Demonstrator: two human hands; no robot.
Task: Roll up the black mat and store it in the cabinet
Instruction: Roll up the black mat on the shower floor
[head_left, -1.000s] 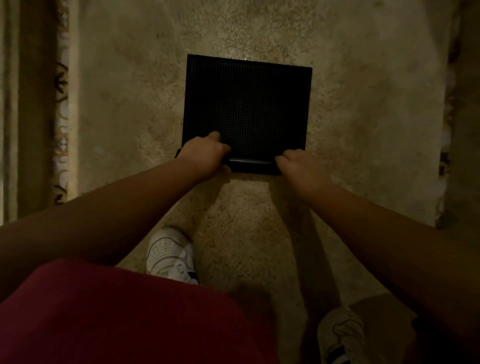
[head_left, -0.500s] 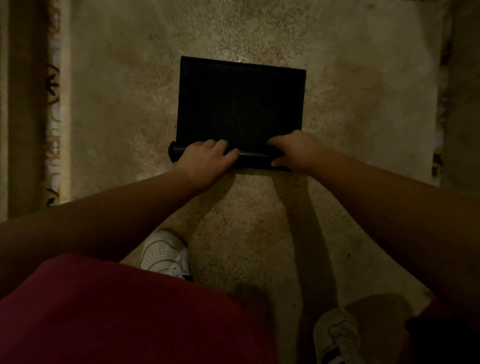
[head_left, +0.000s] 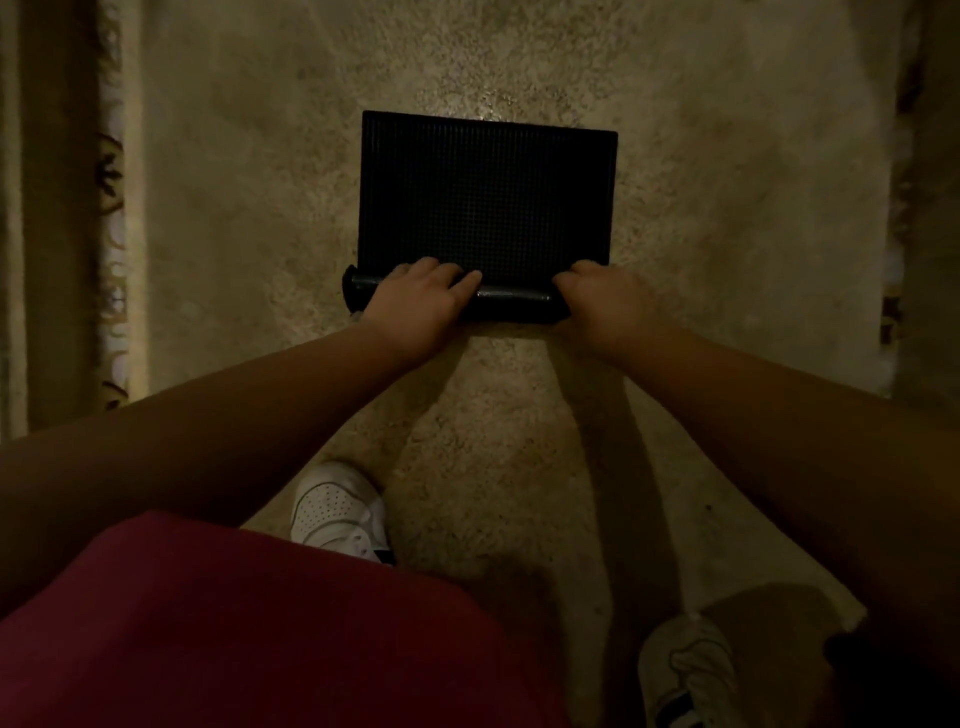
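The black mat (head_left: 485, 197) lies on a beige carpet, its studded surface facing up. Its near edge is curled into a tight roll (head_left: 511, 304) that runs left to right. My left hand (head_left: 421, 301) presses on the left part of the roll, fingers spread over it. Over the roll's right end sits my right hand (head_left: 605, 301), its fingers curled around it. The far part of the mat is still flat. No cabinet is in view.
The beige carpet (head_left: 701, 234) has a patterned border (head_left: 111, 218) on the left and a darker edge on the right. My two white shoes (head_left: 340, 512) (head_left: 685, 670) stand on it, near me. Dim light falls on the scene.
The roll at the near edge has grown thicker and moved away from me. Both hands shifted forward with it, and the flat part of the mat got shorter.
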